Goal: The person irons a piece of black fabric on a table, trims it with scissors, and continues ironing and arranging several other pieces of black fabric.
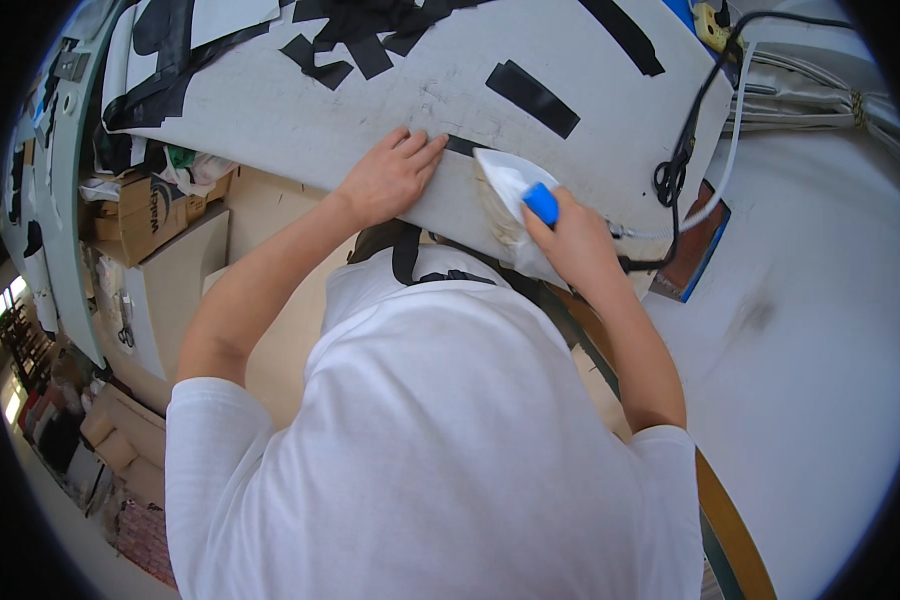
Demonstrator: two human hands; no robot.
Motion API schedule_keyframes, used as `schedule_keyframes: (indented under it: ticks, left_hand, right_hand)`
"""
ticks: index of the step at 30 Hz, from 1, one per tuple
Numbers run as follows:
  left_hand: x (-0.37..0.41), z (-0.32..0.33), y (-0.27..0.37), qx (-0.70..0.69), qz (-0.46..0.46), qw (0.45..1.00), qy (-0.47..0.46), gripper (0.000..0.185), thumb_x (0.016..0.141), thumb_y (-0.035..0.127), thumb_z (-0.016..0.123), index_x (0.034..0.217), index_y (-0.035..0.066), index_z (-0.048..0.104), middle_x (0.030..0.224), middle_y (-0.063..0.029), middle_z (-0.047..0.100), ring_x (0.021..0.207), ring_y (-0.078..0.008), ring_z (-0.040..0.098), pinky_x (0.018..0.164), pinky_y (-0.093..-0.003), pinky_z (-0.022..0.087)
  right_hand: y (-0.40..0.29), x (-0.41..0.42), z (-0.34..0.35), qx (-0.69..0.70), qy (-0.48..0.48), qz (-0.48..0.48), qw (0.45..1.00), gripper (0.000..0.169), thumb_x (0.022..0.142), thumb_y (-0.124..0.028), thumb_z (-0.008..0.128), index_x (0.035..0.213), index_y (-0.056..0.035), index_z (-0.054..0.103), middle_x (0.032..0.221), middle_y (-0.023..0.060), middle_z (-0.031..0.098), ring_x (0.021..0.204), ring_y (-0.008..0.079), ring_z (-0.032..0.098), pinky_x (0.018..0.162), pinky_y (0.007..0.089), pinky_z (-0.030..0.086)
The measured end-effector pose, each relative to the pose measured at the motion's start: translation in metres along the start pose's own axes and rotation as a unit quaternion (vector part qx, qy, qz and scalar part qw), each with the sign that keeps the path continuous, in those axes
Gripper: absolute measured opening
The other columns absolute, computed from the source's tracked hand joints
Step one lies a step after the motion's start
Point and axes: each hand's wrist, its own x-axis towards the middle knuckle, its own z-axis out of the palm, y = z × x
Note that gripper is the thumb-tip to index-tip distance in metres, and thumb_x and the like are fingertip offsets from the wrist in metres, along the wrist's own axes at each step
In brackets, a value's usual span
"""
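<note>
My right hand [579, 236] grips the blue handle of a steam iron [506, 184], whose white body stands near the front edge of the pale padded table [270, 105]. Beneath the iron's tip, a narrow black fabric strip [465, 145] runs out to the left. The fingertips of my left hand [390, 178] press down at the strip's left end, palm facing the table. Part of the strip is hidden by the iron and my fingers. Farther back on the table lies a wider black fabric piece [532, 97].
A heap of black fabric pieces [367, 37] lies at the back, and a long black strip [622, 34] at the back right. The iron's black cable [694, 112] and pale hose [736, 142] run along the right, beside black-handled scissors [669, 180]. Below left stands a cardboard box [146, 217].
</note>
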Motion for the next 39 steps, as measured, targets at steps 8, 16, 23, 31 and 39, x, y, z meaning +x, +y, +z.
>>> schedule_keyframes:
  ticks: [8,16,23,31,39]
  left_hand:
    - [0.025,0.005,0.01,-0.039,-0.026,0.996,0.074,0.031,0.08,0.011,0.059,0.105,-0.005,0.065,0.123,-0.0156,0.061,0.108,-0.0291,0.055,0.098,-0.0397,0.043]
    - [0.07,0.018,0.037,0.029,0.048,0.998,0.028,0.034,0.079,0.012,0.058,0.108,-0.005,0.062,0.112,-0.0173,0.059,0.105,-0.0299,0.056,0.096,-0.0409,0.044]
    - [0.076,0.023,0.038,-0.083,-0.073,0.993,0.038,0.024,0.078,0.008,0.059,0.1,-0.001,0.061,0.111,-0.0128,0.061,0.106,-0.0289,0.055,0.092,-0.0402,0.044]
    - [0.125,-0.042,0.043,-0.461,-0.335,0.82,-0.049,0.011,0.097,0.009,0.057,0.097,0.0,0.063,0.077,-0.0108,0.067,0.064,-0.0203,0.058,0.063,-0.0352,0.047]
    - [0.187,-0.059,0.029,-0.677,-0.285,0.657,-0.171,0.018,0.101,0.013,0.057,0.102,0.001,0.07,0.072,-0.0015,0.063,0.055,-0.0064,0.049,0.051,-0.0234,0.039]
  right_hand:
    - [0.124,-0.061,-0.038,0.087,0.1,0.177,0.975,0.045,0.088,-0.04,0.068,0.091,0.0045,0.064,0.074,0.0263,0.066,0.073,0.0443,0.065,0.07,0.0469,0.051]
    - [0.277,-0.074,-0.081,0.265,0.243,0.314,0.879,0.038,0.086,-0.031,0.074,0.069,-0.0011,0.057,0.051,0.0053,0.054,0.037,0.0154,0.049,0.038,0.0332,0.037]
    - [0.359,-0.04,-0.078,0.336,0.239,0.298,0.861,0.039,0.085,-0.032,0.075,0.067,-0.0035,0.055,0.051,0.0034,0.05,0.038,0.014,0.046,0.036,0.0315,0.036]
    - [0.291,-0.014,-0.087,-0.015,0.371,0.116,0.921,0.047,0.087,-0.031,0.071,0.118,0.0038,0.062,0.106,0.0197,0.069,0.099,0.0303,0.065,0.092,0.0415,0.049]
    - [0.108,0.104,-0.038,0.635,-0.114,-0.039,0.763,0.037,0.098,-0.036,0.065,0.114,-0.0029,0.069,0.107,0.0051,0.07,0.099,0.0126,0.061,0.082,0.0281,0.049]
